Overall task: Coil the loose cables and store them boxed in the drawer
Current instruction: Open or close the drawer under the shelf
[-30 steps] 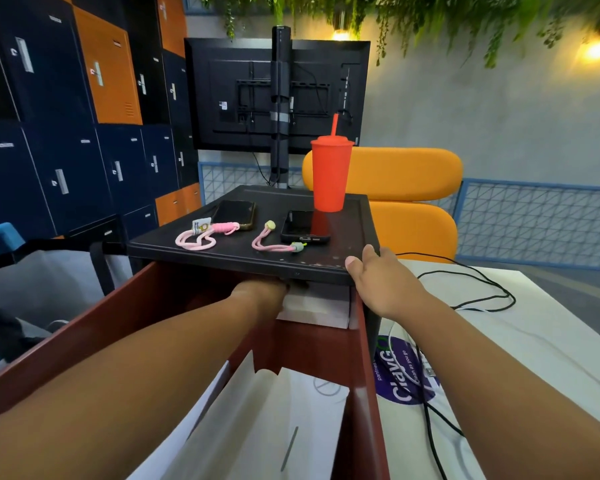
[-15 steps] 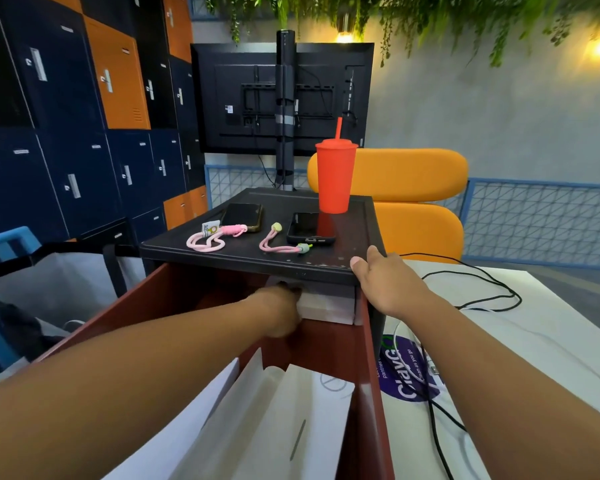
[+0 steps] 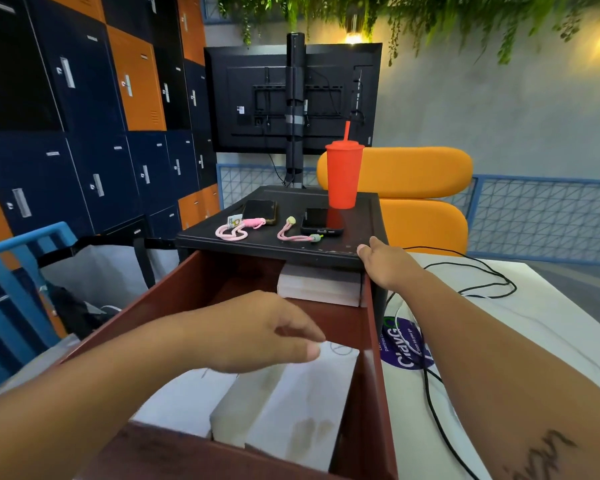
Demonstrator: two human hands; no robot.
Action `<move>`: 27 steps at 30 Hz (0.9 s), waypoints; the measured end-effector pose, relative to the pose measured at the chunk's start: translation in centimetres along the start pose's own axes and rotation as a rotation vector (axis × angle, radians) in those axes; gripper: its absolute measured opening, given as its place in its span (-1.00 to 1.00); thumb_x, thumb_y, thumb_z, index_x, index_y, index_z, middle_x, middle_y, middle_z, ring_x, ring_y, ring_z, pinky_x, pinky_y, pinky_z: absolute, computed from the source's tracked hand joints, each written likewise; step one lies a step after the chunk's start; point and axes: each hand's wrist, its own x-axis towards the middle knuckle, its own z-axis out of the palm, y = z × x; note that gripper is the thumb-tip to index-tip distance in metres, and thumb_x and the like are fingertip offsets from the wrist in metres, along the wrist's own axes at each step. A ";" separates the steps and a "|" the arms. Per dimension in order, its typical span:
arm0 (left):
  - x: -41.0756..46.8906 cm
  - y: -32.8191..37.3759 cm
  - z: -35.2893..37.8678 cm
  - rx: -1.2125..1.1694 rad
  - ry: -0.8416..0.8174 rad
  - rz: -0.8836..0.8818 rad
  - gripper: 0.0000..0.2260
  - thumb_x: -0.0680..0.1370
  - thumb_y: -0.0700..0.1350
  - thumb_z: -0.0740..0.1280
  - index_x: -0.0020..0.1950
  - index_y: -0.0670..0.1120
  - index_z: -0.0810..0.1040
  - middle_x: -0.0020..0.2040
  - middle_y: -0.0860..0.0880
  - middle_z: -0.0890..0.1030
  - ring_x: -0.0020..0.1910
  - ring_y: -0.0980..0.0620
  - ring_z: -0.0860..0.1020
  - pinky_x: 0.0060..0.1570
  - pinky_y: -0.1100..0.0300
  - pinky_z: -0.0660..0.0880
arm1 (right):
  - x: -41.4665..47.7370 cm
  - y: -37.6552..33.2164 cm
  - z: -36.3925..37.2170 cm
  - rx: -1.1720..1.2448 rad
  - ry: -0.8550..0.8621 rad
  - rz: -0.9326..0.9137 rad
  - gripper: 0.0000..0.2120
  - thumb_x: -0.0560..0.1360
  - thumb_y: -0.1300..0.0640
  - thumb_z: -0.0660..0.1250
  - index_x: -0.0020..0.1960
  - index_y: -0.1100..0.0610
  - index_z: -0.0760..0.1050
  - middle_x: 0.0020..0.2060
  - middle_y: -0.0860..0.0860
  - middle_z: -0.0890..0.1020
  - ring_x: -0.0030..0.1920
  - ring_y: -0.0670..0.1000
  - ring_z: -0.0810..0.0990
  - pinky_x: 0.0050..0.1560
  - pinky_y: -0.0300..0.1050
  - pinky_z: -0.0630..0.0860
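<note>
the white box [image 3: 321, 285] sits at the far end of the open drawer [image 3: 369, 344], tucked under the lip of the black top [image 3: 291, 244], so the boxed storing looks done or nearly so. whether coils are inside it cannot be told. a thin black cable [image 3: 471, 271] lies loose on the white desk [image 3: 534, 306] to the right of the drawer, uncoiled, so some work seems left, plus shutting the drawer. the box is matte card with square edges; the drawer is smooth reddish-brown wood, with pale folded paper bags [image 3: 284, 403] nearer than the box. the left hand [image 3: 253, 334] hangs over the drawer, fingers loosely curled and holding nothing. the right hand [image 3: 385, 265] rests on the top's right front corner, fingers together, flat. on the top, beyond the drawer, stand a red cup [image 3: 343, 178] and two glossy phones [image 3: 321, 221].
</note>
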 end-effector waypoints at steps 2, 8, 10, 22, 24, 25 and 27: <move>-2.0 0.1 0.5 -0.074 -0.008 0.006 -0.81 0.44 0.16 0.35 0.04 0.23 0.61 -0.06 0.26 0.62 -0.06 0.32 0.56 0.04 0.33 0.49 | 0.0 0.0 0.1 -0.006 0.000 -0.017 -0.63 0.63 0.22 -0.11 0.40 0.25 0.19 0.43 0.25 0.19 0.32 0.36 0.30 0.29 0.15 0.34; -5.6 0.5 2.1 -0.084 -0.157 -0.001 -0.67 0.27 0.24 0.46 0.01 0.28 0.62 -0.06 0.22 0.62 -0.01 0.27 0.56 0.11 0.22 0.50 | -0.6 -0.2 -0.3 -0.093 -0.032 -0.058 -0.60 0.65 0.16 -0.13 0.43 0.31 0.14 0.44 0.24 0.19 0.39 0.31 0.22 0.36 0.14 0.26; -6.1 0.6 2.4 -0.067 -0.166 0.005 -0.80 0.41 0.01 0.46 0.02 0.20 0.65 -0.06 0.21 0.65 -0.05 0.25 0.57 0.07 0.25 0.50 | -1.0 -0.3 -0.4 -0.092 -0.037 -0.054 -0.60 0.66 0.15 -0.13 0.42 0.32 0.15 0.42 0.25 0.22 0.38 0.31 0.23 0.36 0.12 0.25; -4.8 0.4 2.4 0.061 -0.008 0.124 -0.84 0.51 -0.16 0.36 0.02 0.05 0.66 -0.11 0.21 0.66 -0.10 0.27 0.57 -0.11 0.45 0.43 | -0.6 -0.1 0.1 0.043 -0.058 -0.008 -0.50 0.64 -0.03 -0.10 0.52 0.15 0.02 0.50 0.14 0.13 0.47 0.19 0.13 0.43 0.03 0.12; -3.8 0.1 2.2 0.103 0.038 0.105 -0.84 0.51 -0.15 0.36 0.02 0.06 0.66 -0.10 0.19 0.66 -0.10 0.26 0.57 -0.09 0.41 0.44 | -0.4 0.1 0.2 0.064 -0.066 0.011 -0.49 0.63 -0.05 -0.09 0.52 0.14 0.02 0.49 0.16 0.15 0.47 0.20 0.14 0.43 0.04 0.13; -3.2 0.0 2.1 0.102 0.063 0.089 -0.83 0.51 -0.15 0.37 0.02 0.07 0.66 -0.10 0.19 0.66 -0.11 0.26 0.56 -0.09 0.40 0.45 | -0.4 0.1 0.2 0.067 -0.069 0.012 -0.49 0.64 -0.05 -0.09 0.52 0.14 0.02 0.49 0.17 0.16 0.47 0.20 0.14 0.43 0.04 0.13; -2.1 -0.2 1.9 0.098 0.103 0.047 -0.81 0.51 -0.16 0.36 0.03 0.09 0.66 -0.10 0.20 0.66 -0.12 0.27 0.56 -0.07 0.38 0.47 | -0.6 0.0 0.2 0.059 -0.075 0.010 -0.50 0.64 -0.03 -0.10 0.52 0.15 0.02 0.49 0.16 0.15 0.47 0.20 0.13 0.44 0.05 0.13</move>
